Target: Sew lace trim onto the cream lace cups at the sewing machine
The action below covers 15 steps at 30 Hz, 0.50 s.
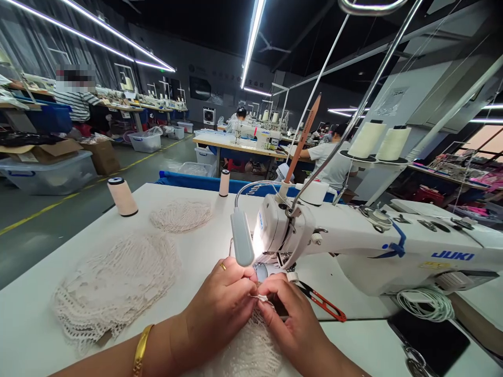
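Both hands meet in front of the sewing machine (330, 225), pinching the edge of a piece of cream lace fabric (251, 351). My left hand (220, 296), with a ring and a gold bangle at the wrist, has its fingers curled closed on the lace. Opposite it, my right hand (293, 314) grips the same edge between thumb and forefinger, where a small white fold shows. The rest of the lace hangs down between my wrists. A lit lamp (242, 238) shines by the needle area, which is partly hidden behind it and my fingers.
Stacked lace pieces (118, 283) lie on the left of the white table, with a smaller lace pile (181, 214) behind. Thread cones (122, 196) stand nearby. Orange-handled thread snips (322, 301) rest right of my hand, near a coiled white cable (426, 303). Other people work at machines beyond.
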### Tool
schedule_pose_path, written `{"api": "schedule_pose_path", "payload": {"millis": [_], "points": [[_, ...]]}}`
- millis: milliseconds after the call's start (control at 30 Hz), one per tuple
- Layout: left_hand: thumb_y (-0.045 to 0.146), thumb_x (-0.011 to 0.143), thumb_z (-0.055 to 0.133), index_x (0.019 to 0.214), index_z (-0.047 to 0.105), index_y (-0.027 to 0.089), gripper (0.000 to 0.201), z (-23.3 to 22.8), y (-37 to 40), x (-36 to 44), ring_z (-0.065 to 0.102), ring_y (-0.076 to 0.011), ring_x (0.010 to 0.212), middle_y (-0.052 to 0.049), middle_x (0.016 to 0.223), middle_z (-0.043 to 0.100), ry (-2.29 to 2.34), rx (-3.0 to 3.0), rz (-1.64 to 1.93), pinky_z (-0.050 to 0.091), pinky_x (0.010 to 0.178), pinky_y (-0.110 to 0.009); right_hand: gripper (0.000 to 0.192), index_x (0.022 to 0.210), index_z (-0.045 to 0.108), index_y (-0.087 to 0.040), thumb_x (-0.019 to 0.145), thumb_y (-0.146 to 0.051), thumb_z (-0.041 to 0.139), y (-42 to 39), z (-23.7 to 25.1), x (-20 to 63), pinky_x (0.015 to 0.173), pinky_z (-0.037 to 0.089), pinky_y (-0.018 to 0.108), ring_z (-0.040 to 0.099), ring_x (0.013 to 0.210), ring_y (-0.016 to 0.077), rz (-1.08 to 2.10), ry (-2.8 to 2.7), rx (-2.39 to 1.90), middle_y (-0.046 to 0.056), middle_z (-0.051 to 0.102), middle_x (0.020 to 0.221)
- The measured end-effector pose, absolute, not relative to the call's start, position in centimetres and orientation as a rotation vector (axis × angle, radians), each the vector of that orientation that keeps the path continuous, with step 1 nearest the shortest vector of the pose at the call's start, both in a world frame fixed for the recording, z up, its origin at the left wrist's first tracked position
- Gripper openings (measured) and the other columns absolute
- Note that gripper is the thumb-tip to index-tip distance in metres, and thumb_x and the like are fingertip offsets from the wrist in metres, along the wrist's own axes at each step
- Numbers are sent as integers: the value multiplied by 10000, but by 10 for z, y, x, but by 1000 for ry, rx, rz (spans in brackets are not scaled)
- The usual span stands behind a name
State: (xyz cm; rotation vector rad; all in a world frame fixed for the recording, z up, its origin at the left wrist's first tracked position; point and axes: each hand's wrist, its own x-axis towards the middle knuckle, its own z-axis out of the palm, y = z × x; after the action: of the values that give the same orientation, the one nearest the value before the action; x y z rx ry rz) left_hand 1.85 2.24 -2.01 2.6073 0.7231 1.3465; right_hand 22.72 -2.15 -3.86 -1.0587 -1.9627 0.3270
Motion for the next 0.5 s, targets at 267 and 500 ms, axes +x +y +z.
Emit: {"api": "schedule_pose_path", "payload": {"millis": [267, 500], "points": [[96, 1006, 653, 989, 628, 240, 147, 5, -6, 16, 682, -175, 979, -5, 1069, 731, 549, 2371, 1147, 562, 861, -293, 124, 1039, 671, -301, 1113, -389, 625, -60, 7, 254, 775, 598, 270, 743, 933, 202, 798, -1964, -1156, 4, 762, 987], [136, 1013, 624, 898, 585, 229, 153, -11, -11, 25, 666, -181, 927, -10, 995, 705, 649, 2169, 906, 563, 812, -307, 124, 885, 644, -258, 1008, -248, 657, -44, 28, 258, 543, 364, 207, 509, 629, 127, 1281, -1886, -1435, -55, 584, 734]]}}
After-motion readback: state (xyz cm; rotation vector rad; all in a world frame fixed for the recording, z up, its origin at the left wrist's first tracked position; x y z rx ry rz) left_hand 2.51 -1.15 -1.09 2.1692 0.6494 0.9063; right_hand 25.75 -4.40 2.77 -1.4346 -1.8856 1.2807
